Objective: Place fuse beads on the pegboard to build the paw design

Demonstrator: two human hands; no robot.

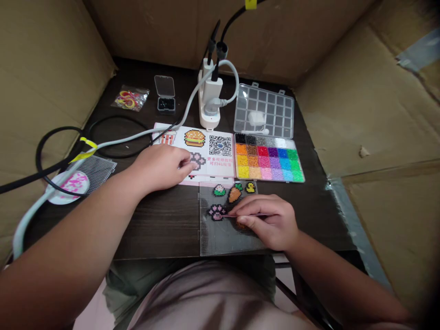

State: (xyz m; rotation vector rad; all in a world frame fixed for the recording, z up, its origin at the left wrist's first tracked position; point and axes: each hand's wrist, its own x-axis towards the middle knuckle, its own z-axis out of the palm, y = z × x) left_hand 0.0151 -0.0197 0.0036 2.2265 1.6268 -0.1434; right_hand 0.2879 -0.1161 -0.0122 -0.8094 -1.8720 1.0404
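My right hand [271, 222] pinches thin pink tweezers [252, 215], held nearly level. Their tip reaches a paw-print bead design [217, 212] of pink and black beads on a clear pegboard [220, 243]. A carrot [235, 193], a yellow duck [250, 187] and a green-and-white bead figure [220, 190] sit on the same board; an orange-brown patch beneath my right hand is partly hidden. My left hand [165, 167] lies on the printed pattern sheet [220, 172], empty, with a gap between its fingertips beside the printed paw [197, 160].
Behind the pegboard stands a bead box [270, 158] with many colours and its clear lid [264, 110] raised. A power strip [209, 101] with cables occupies the back middle. To the left are a white dish [70, 188] of pink beads and a mesh board [101, 169]. Cardboard walls [364, 119] surround the table.
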